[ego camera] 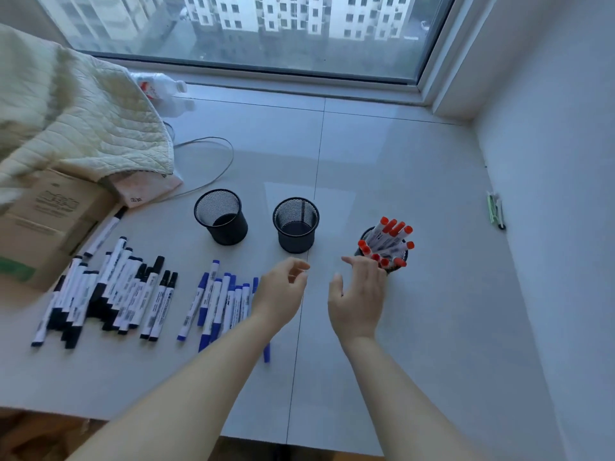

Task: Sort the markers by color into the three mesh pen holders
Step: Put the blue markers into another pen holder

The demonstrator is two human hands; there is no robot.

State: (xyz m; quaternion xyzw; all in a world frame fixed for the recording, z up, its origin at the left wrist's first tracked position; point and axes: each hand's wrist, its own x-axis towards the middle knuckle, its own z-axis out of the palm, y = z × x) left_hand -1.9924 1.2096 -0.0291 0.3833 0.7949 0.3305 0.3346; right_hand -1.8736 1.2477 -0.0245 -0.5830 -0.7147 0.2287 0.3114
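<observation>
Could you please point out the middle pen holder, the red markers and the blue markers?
middle pen holder (296, 239): head view, front of its mesh wall.
red markers (388, 240): head view, white barrel in the bunch.
blue markers (218, 294): head view, white barrel mid-pile.

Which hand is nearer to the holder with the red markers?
Right. The right hand sits just beside the holder with the red markers, fingertips at its near rim. The left hand is farther off, between the blue markers and the right hand.
</observation>
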